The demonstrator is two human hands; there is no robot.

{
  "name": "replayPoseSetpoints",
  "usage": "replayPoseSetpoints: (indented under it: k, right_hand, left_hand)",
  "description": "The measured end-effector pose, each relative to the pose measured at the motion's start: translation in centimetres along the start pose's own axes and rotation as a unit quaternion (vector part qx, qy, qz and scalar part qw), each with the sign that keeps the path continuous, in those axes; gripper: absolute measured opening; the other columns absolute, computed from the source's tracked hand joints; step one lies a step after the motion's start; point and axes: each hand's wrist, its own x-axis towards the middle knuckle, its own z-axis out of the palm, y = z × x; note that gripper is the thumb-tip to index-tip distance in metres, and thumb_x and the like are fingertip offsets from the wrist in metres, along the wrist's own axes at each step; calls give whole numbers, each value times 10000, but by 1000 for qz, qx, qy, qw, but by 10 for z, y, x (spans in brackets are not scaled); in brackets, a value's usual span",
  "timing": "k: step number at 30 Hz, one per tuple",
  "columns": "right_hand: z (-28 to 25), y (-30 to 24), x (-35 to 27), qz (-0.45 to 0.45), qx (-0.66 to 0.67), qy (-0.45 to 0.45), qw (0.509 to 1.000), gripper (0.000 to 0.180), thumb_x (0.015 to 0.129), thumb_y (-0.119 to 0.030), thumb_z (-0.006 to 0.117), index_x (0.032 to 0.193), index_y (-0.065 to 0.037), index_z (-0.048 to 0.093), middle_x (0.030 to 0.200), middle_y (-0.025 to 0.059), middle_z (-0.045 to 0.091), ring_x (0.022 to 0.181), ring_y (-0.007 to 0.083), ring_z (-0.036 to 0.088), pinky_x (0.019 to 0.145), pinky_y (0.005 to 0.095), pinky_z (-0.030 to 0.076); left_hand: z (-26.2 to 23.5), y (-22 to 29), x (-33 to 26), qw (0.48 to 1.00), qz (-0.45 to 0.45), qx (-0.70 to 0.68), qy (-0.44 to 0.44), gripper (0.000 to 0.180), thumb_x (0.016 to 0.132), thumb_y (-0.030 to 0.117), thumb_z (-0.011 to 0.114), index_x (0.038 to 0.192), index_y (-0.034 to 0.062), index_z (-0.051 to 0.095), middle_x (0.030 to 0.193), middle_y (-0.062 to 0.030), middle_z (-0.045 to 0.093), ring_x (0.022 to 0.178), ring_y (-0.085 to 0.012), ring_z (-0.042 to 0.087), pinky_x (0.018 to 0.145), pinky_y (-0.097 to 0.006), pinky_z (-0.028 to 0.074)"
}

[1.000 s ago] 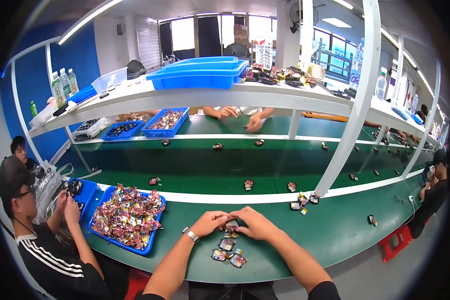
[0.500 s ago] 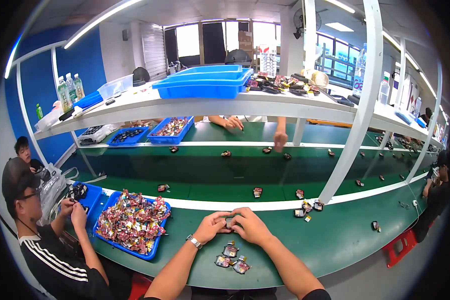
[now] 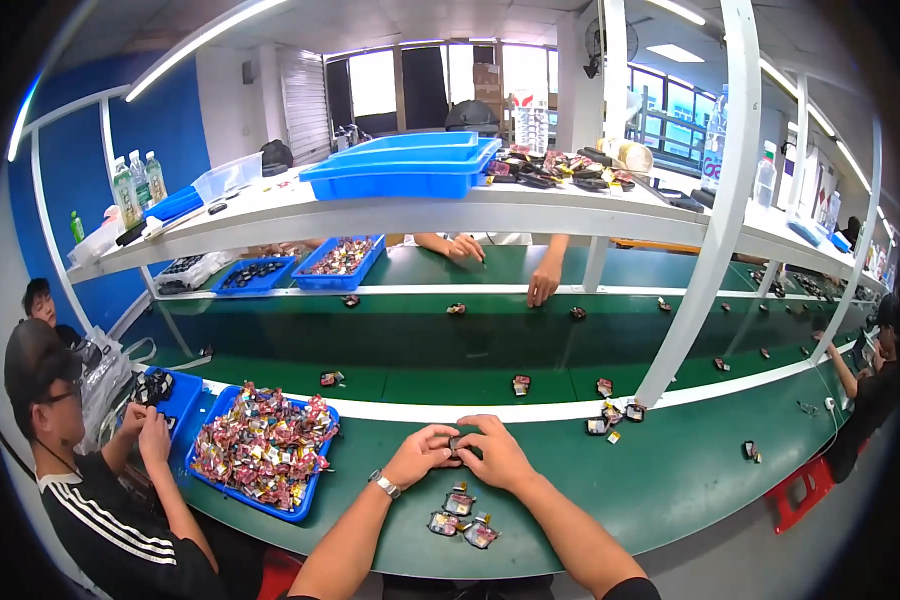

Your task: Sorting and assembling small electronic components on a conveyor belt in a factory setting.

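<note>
Between my forearms, close to the near edge of the green bench (image 3: 620,500), three small dark-rimmed units (image 3: 459,503) lie clustered, bits of yellow and silver showing on them. I judge they sit there because it is within easy reach and clear of my elbows.

Just beyond them, my left hand (image 3: 420,458) and right hand (image 3: 500,455) meet over a small dark part (image 3: 455,447). The fingers of both are bent in and closed on it from either side, a pinch that seems meant to steady something so little. My fingers cover most of it, so I can't fairly tell which digits press and which only brace. A silver watch (image 3: 384,485) sits on my left wrist.

To my left, a blue bin (image 3: 305,508) is heaped with red, silver and yellow pieces (image 3: 260,445); its walls likely keep such a loose pile from spreading. Beside it a co-worker's hands (image 3: 145,430) are drawn together.

Farther off on the right, a few units (image 3: 610,418) are gathered by the foot of a white post (image 3: 698,230). Past the white rail, more units (image 3: 521,385) lie spaced out on the green strip (image 3: 420,345), and across it another person's hand (image 3: 544,280) reaches down. Stacked blue trays (image 3: 400,180) rest on the shelf (image 3: 530,212) above, presumably to save bench space.
</note>
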Motion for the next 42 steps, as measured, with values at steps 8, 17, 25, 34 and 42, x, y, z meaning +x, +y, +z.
replayPoseSetpoints:
  k: [8, 17, 25, 34, 42]
  right_hand:
    - [0, -1, -3, -6, 14, 10, 1000, 86, 791, -116, 692, 858, -63, 700, 1211, 96, 583, 1176, 296, 504, 982, 390, 439]
    - [13, 0, -6, 28, 32, 44, 998, 120, 798, -118, 697, 906, -69, 715, 1180, 84, 602, 1146, 282, 526, 948, 377, 463]
    - [19, 1, -10, 45, 61, 56, 996, 138, 796, -124, 704, 929, -94, 725, 1193, 65, 606, 1144, 283, 526, 960, 383, 459]
    - [26, 4, -7, 31, 75, 73, 994, 164, 776, -104, 707, 940, -105, 725, 1205, 66, 609, 1157, 293, 519, 984, 398, 442]
    - [21, 1, -5, 10, 54, 75, 996, 186, 765, -80, 697, 949, -90, 721, 1214, 78, 602, 1178, 304, 511, 994, 400, 436]
  left_hand:
    - [5, 2, 3, 999, -23, 8, 27, 306, 946, -22, 488, 1249, 24, 480, 1145, -122, 618, 1042, -203, 628, 915, -350, 554]
    - [0, -1, 2, 1000, -12, -8, 18, 282, 954, -12, 476, 1234, 27, 485, 1132, -118, 623, 1047, -201, 628, 930, -350, 542]
    - [-1, -4, 2, 999, -14, 0, 29, 267, 959, 0, 485, 1226, 24, 491, 1136, -122, 627, 1042, -199, 631, 921, -343, 545]
    - [-2, -6, 2, 998, 0, -15, 53, 247, 949, -35, 479, 1188, 25, 497, 1158, -139, 623, 1044, -212, 635, 918, -347, 550]
    - [1, -6, 1, 997, 9, -13, 71, 242, 953, -31, 476, 1193, -4, 483, 1181, -163, 614, 1076, -228, 625, 925, -350, 552]
